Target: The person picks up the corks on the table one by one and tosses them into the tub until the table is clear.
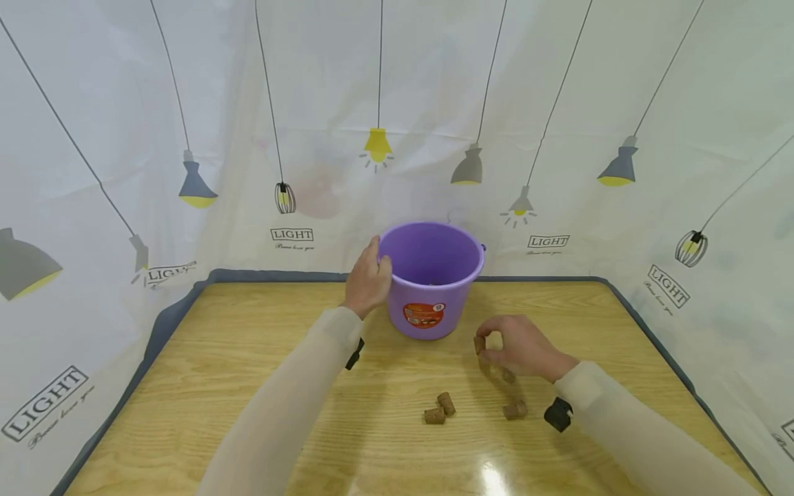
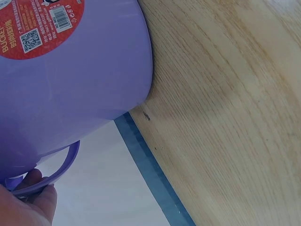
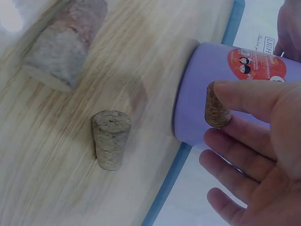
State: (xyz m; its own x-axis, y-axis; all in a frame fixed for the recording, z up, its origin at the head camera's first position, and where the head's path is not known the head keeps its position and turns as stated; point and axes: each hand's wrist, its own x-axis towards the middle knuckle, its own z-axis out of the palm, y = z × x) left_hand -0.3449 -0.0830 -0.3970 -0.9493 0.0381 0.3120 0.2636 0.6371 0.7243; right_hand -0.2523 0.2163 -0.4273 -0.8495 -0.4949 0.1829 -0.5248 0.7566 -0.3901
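A purple bucket point(image 1: 457, 300) with a red round label stands upright at the back of the table. My left hand point(image 1: 367, 281) grips its left rim; in the left wrist view the fingers also curl about the purple handle point(image 2: 70, 157). Just right of the bucket, my right hand point(image 1: 526, 346) pinches a brown cork point(image 3: 216, 108) between thumb and index finger, the other fingers spread apart. Close under that hand lies another cork point(image 1: 509, 376). A bit of brown shows inside the bucket, mostly hidden by the front rim.
Two corks point(image 1: 446, 404) lie close together at the front middle of the wooden table point(image 1: 260, 344). More cork point(image 1: 515, 411) lies in front of my right hand. A white lamp-printed sheet point(image 1: 335, 89) surrounds the back and sides, with a blue-grey border along the table edge.
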